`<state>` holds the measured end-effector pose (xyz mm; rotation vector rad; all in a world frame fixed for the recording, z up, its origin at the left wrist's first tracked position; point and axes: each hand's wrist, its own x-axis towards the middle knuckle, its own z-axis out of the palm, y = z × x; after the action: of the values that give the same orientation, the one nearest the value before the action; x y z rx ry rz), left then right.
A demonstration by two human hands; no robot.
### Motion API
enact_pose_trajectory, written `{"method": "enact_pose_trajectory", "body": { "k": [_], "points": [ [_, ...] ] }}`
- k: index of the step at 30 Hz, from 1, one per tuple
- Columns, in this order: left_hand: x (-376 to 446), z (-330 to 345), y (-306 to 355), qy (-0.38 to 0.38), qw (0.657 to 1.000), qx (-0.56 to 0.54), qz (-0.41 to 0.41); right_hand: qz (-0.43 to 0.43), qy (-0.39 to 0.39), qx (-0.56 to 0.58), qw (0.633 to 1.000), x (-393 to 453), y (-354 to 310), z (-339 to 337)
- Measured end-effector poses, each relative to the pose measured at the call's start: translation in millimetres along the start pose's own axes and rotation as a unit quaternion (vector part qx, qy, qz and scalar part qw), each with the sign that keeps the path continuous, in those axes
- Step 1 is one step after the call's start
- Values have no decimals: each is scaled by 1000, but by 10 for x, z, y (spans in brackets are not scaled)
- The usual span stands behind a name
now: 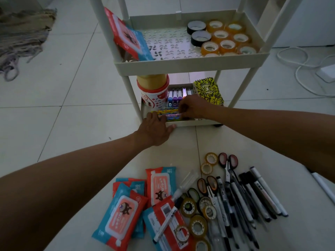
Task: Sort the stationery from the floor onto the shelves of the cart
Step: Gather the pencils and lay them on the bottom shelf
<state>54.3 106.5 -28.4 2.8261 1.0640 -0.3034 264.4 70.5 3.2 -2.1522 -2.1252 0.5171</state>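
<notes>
I see the cart straight ahead, and both hands are down at its bottom shelf. My left hand lies on the shelf's front lip with the thumb stretched along the rim and the fingers reaching over onto a flat bundle of coloured pencils; whether it grips them I cannot tell. My right hand is curled at the pencils' right end, fingertips pinching them. Behind the pencils on that shelf stand purple markers, a red-and-white cup at the left and a yellow-and-black notepad at the right; its cover print is too small to read.

On the cart's upper shelf sit tape rolls, two black and the others amber, with a wipes pack leaning at the left end.

On the floor in front of the cart lie more wipes, one showing "80" and another "8", floor tape, scissors and pens. The pen labels are blurred.
</notes>
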Motion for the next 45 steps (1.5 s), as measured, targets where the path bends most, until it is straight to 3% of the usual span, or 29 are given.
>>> {"method": "enact_pose_trajectory", "body": {
  "k": [4,7,12,18,26,31,39,45],
  "points": [
    [-7,59,19,31,999,-36,-10,86,37,-1,996,54,48,-117],
    [-57,26,48,82,997,-17,1,156,-15,-44,987,101,70,-185],
    [23,82,96,29,999,-13,-35,206,-58,-14,977,79,43,-179],
    [209,93,174,-11,993,-61,-105,154,-18,-54,986,66,-5,-176],
    [150,11,362,46,991,-73,-102,143,36,-14,989,29,12,-181],
    [222,-10,253,2,979,-129,-161,124,7,-36,992,-19,-34,-106],
    [232,19,243,10,979,-124,-164,129,23,-83,988,-106,-98,-168],
    [292,114,176,25,979,-143,-142,109,-30,-138,984,-117,-158,-114]
  ]
}}
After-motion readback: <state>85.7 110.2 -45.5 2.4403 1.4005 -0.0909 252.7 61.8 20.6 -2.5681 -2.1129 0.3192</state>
